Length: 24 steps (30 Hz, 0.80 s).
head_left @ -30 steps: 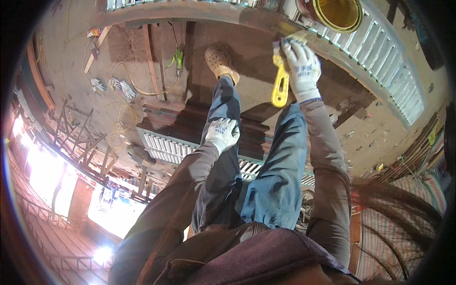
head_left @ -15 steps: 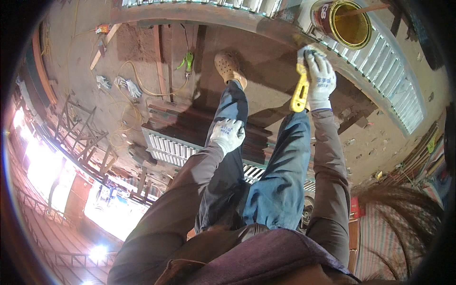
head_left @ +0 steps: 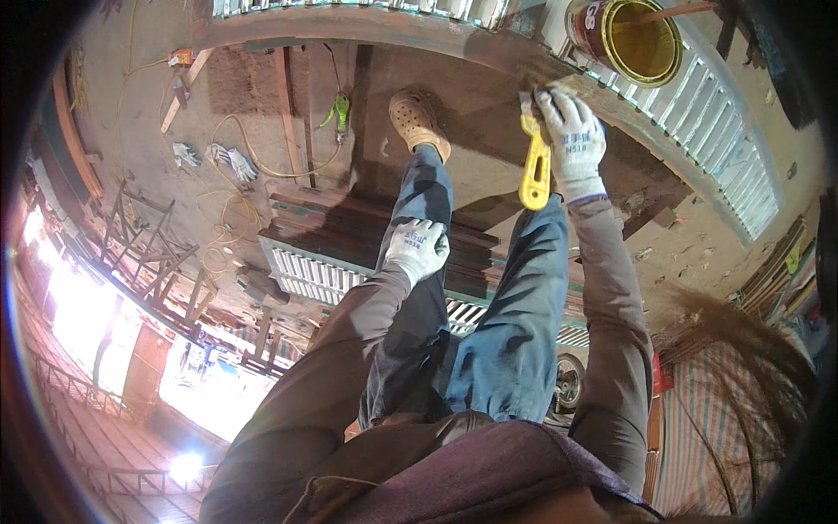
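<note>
My right hand (head_left: 576,144), in a white work glove, holds a putty knife (head_left: 535,166) with a yellow handle. The handle points back toward me, and its grey blade tip shows beside my fingers. These fingers are at the near edge of a curved brown frame (head_left: 419,37) with pale slats; whether the blade touches it I cannot tell. My left hand (head_left: 417,249), gloved alike, rests on my left leg with its fingers curled and no tool showing. An open can (head_left: 644,44) of yellowish-brown stuff stands on the slats, a stick (head_left: 676,12) leaning in it.
Under my legs lies another slatted panel (head_left: 323,275) beside dark beams. On the floor to the left are spare gloves (head_left: 231,162), a green tool (head_left: 337,113) on a hose, wooden strips (head_left: 291,113) and metal stands (head_left: 144,231). A wheel (head_left: 569,382) shows near my right leg.
My right hand has shifted slightly left and nearer with the putty knife, and the blade now shows more plainly. My left hand stays on my leg.
</note>
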### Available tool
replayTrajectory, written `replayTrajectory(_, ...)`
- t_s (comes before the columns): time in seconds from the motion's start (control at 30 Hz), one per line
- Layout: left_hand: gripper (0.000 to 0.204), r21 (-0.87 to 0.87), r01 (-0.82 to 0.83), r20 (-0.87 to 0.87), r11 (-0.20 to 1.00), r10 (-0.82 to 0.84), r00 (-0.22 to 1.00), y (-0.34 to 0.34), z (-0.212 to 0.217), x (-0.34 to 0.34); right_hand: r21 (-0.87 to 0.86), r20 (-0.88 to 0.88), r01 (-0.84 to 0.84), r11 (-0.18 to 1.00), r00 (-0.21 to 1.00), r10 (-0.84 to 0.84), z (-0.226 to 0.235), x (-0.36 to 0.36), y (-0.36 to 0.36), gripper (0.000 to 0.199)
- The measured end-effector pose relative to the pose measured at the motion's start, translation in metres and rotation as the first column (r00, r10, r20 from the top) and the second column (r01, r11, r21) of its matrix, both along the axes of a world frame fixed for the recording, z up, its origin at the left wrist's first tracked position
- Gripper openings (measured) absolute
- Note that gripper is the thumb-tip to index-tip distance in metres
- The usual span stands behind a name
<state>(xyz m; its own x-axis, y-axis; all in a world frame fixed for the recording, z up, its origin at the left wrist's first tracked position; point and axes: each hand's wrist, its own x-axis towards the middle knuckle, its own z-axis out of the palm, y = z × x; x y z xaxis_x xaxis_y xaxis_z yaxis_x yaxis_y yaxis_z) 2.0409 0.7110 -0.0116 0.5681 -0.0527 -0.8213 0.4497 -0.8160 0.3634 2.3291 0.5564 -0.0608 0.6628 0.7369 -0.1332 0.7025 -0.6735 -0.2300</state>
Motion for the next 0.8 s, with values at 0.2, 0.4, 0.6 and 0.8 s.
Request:
replayTrajectory(0.2,0.018,0.05,-0.045,0.052,0.998,0.042,0.998,0.002,0.005,0.002,0.143,-0.051,0.067,0.988,0.997,-0.06,0.009,-0.022,0.005,0.042)
replayTrajectory(0.4,0.028,-0.033,0.042,-0.113,0.999,-0.045,0.993,0.006,0.007,0.007,0.073,0.042,0.206,0.976,0.977,-0.21,-0.001,-0.011,0.047,0.044)
replayTrajectory(0.6,0.031,-0.015,0.021,-0.11,1.0,-0.022,0.994,0.006,0.003,-0.004,0.068,0.181,0.286,0.956,0.939,-0.294,-0.03,-0.024,0.07,0.047)
replayTrajectory(0.8,0.025,-0.008,-0.078,-0.038,0.997,0.078,0.996,0.005,0.005,-0.01,0.013,0.165,0.254,0.967,0.953,-0.253,-0.031,-0.034,0.087,0.044)
